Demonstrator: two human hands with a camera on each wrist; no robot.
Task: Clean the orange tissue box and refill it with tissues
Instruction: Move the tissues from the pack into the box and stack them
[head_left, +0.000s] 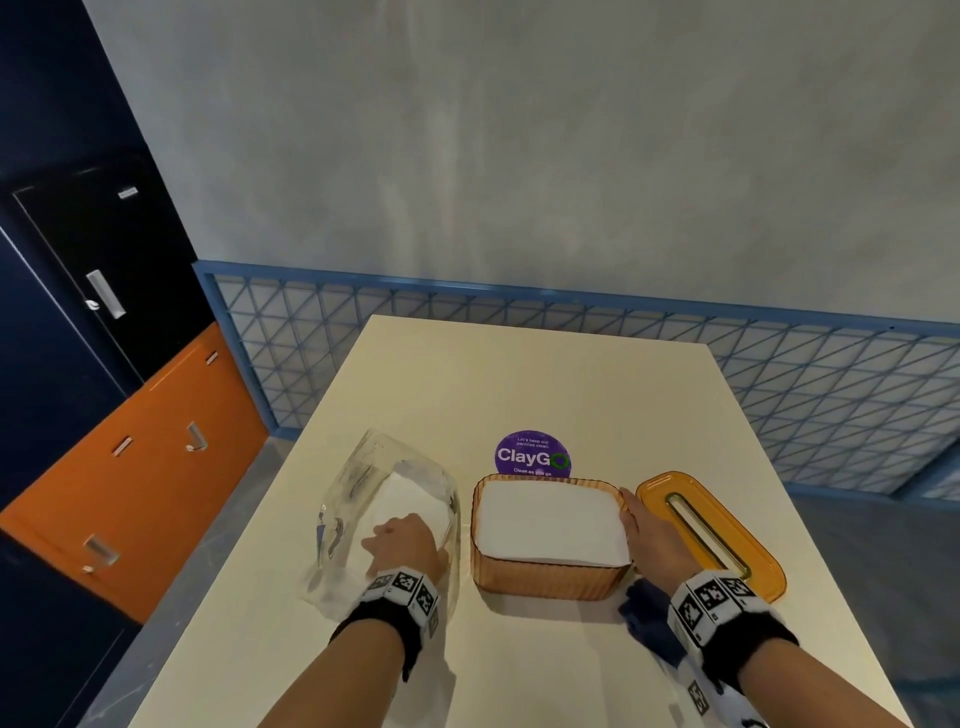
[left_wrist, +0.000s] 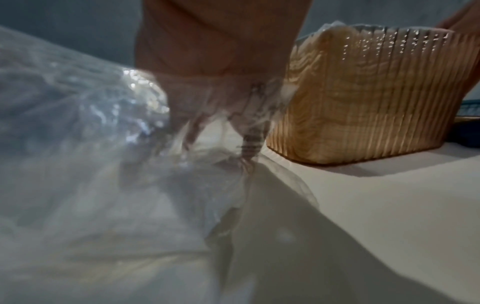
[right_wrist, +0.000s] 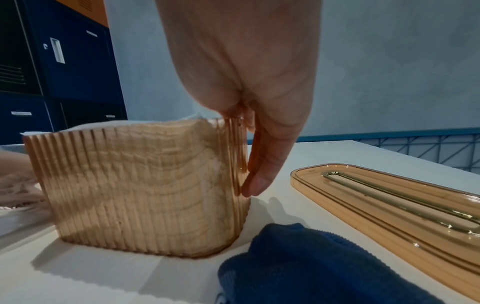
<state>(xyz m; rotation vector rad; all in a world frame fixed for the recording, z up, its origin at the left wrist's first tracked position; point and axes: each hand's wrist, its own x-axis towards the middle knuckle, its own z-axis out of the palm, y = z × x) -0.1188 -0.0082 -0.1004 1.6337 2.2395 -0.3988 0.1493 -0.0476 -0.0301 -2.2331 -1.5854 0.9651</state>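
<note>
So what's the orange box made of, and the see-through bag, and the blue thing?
The box looks like see-through orange plastic, glossy and ribbed: the white tissues show through its wall. The bag seems thin clear plastic film, crinkled and shiny. The blue cloth looks like soft, fuzzy fabric, perhaps microfibre, with a matte, knitted-looking surface.
</note>
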